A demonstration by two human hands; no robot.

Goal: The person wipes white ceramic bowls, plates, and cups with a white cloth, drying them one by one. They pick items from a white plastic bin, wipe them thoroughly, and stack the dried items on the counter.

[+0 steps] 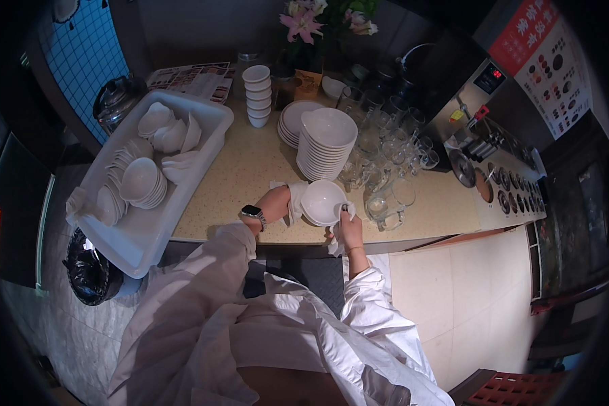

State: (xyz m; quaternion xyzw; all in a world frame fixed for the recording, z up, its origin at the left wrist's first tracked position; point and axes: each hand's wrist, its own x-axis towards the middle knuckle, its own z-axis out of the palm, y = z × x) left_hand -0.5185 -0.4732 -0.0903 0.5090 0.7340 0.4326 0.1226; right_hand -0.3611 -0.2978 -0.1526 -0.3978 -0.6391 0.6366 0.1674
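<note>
Near the counter's front edge are white bowls (324,203), at least two nested together, between my hands. My left hand (275,203), with a watch on its wrist, holds a white cloth or tissue (297,198) against the bowls' left side. My right hand (350,229) pinches another piece of white cloth or tissue (338,244) at their right rim. Just behind stands a tall stack of white bowls (327,142), beside a stack of white plates (290,122). The fingertips of my left hand are partly hidden by the cloth.
At left, a white plastic tub (149,254) holding bowls and spoons overhangs the counter above a lined bin (89,269). White cups (258,96) stand stacked behind. Glass mugs (385,203) crowd the right side, before condiment containers (512,190). A metal kettle (116,101) is back left.
</note>
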